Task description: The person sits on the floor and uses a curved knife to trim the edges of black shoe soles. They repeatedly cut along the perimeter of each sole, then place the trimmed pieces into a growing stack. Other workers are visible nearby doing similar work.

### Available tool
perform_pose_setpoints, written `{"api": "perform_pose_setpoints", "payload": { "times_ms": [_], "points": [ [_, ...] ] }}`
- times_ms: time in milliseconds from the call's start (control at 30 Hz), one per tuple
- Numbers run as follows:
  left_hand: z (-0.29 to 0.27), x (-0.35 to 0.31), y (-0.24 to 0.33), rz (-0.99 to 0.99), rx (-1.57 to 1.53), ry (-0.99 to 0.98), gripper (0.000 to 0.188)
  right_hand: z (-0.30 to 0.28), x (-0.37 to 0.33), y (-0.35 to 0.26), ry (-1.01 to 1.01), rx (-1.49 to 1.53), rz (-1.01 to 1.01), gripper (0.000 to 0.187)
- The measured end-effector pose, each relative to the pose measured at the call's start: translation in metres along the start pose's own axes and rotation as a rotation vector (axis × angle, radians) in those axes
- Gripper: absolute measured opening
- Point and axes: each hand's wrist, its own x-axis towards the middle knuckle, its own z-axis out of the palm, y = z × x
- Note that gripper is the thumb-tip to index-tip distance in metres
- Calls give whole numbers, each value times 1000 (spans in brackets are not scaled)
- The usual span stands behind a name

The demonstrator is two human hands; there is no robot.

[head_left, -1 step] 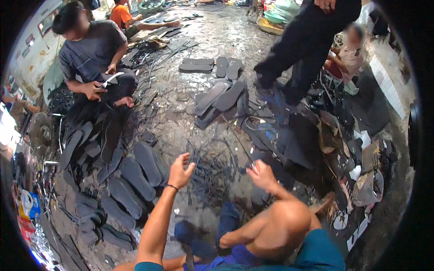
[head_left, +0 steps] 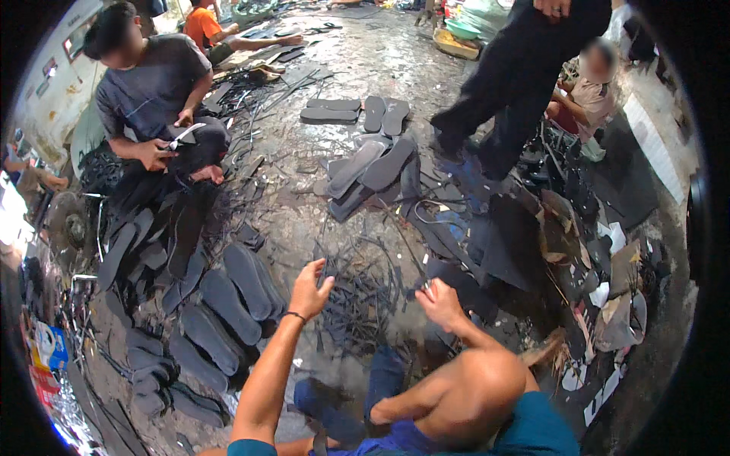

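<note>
Beyond the right hand (head_left: pixel 442 305) stands a green basin (head_left: pixel 461 30), contents unclear.

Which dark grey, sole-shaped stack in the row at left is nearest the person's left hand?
The row's rightmost dark grey, sole-shaped stack, closest to the bare left hand; the others lie farther left.

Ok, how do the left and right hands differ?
The left hand is open; the right hand has curled fingers, any grip unclear. The left hand wears a dark wristband; the right hand shows none. Both are ungloved and above the littered floor.
</note>
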Motion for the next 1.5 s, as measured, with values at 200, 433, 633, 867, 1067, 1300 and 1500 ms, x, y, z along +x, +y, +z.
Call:
{"api": "perform_pose_setpoints", "payload": {
  "times_ms": [200,433,633,867,1067,1300,1500],
  "points": [
    [66,133,-53,242,413,-31,91,34,107,10,7,-40,4,46],
    [101,281,-47,-25,675,-163,141,87,305,-35,165,-175,6,60],
    [97,298,-85,41,581,-128,132,108,355,-57,199,-22,121,53],
    [74,113,-5,-21,371,87,88,62,235,-43,-248,301,160,43],
    [78,-101,56,-328,448,52,85,47,57,-21,-564,88,123,44],
    [83,-113,36,-434,367,87,101,-16,9,-56,-326,4,-29,49],
    [-12,-194,148,-434,-1403,237,51,-153,-31,-137,-332,8,-311,35]
  ]
}}
